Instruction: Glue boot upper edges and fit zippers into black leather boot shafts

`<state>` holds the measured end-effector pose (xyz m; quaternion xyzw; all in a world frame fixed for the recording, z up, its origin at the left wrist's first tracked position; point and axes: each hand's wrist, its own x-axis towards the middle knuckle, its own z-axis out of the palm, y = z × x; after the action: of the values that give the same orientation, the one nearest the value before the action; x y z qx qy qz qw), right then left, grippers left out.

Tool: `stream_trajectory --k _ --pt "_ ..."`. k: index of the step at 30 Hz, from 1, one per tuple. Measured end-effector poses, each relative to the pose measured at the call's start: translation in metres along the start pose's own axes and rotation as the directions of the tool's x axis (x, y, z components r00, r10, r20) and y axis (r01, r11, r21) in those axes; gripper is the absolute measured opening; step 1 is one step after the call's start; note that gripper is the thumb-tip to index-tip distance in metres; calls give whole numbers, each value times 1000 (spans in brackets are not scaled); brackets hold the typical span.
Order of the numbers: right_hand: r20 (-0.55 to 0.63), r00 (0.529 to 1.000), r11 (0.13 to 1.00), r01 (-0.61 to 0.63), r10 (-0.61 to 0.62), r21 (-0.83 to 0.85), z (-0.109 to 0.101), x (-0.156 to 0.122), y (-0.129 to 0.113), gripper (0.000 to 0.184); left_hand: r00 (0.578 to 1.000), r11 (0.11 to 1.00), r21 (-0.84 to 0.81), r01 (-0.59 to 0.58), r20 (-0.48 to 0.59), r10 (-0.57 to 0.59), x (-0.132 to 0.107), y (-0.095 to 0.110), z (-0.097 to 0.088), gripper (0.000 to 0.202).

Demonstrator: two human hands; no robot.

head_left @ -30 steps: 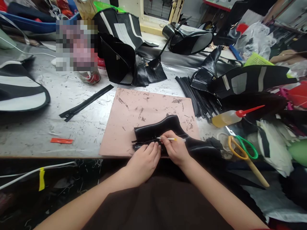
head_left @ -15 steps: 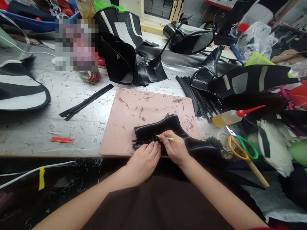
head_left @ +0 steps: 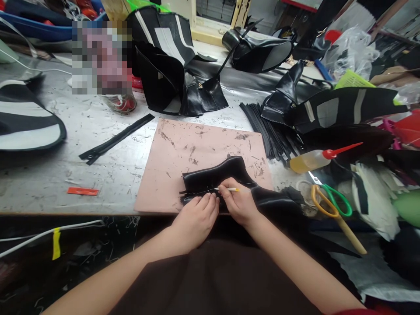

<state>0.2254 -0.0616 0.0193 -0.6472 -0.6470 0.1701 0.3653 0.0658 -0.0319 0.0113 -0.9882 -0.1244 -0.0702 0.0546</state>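
A black leather boot upper (head_left: pixel 216 169) lies on its side on a pink board (head_left: pixel 170 151) with dark scuffs. Along its lower side runs a slit with a black zipper strip (head_left: pixel 188 197), partly under my fingers. My left hand (head_left: pixel 197 218) rests flat on the leather beside the slit, fingers stretched out and close together. In a pinch, my right hand (head_left: pixel 240 203) has a thin white pen with a yellow end (head_left: pixel 232 189). Its tip is at the leather by the slit, just above my left fingertips; whether it touches I cannot tell.
A loose black zipper (head_left: pixel 116 139) and an orange-red strip (head_left: pixel 82 191) lie to the left. On the right are a bundle of zippers (head_left: pixel 262 131), a bottle with a red nozzle (head_left: pixel 306 162) and scissors (head_left: pixel 328 201). Other boot uppers (head_left: pixel 164 74) stand behind the board.
The pen has tipped lower in my right hand and lies flatter. Both hands stay almost in place on the boot upper, and the whole view has shifted slightly.
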Motion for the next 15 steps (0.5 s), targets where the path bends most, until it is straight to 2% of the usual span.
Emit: stream_trajectory --k 15 --pt "18 1000 1000 -3 4 -12 -2 -1 -3 20 1000 1000 -7 0 -8 0 0 -1 0 40"
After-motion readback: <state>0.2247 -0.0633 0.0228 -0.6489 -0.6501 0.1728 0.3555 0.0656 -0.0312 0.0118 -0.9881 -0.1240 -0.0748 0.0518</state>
